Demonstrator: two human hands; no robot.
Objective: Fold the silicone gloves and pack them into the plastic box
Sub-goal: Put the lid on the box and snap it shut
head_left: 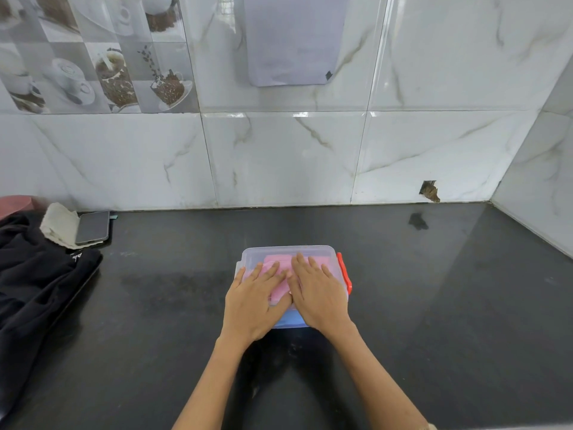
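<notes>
A clear plastic box [322, 251] with a red latch [344, 271] on its right side stands on the black counter in the middle of the view. Its clear lid lies on top. Through the lid a pink folded glove [276, 263] shows, and something blue [290, 319] shows at the near end. My left hand [252, 301] and my right hand [316, 293] lie flat side by side on the lid, fingers straight and pointing away from me, pressing down.
A black garment [37, 271] lies at the left edge of the black counter [434, 290], with a pale cloth [59, 225] and a phone [93, 228] behind it. Marble-tiled walls close the back and right side.
</notes>
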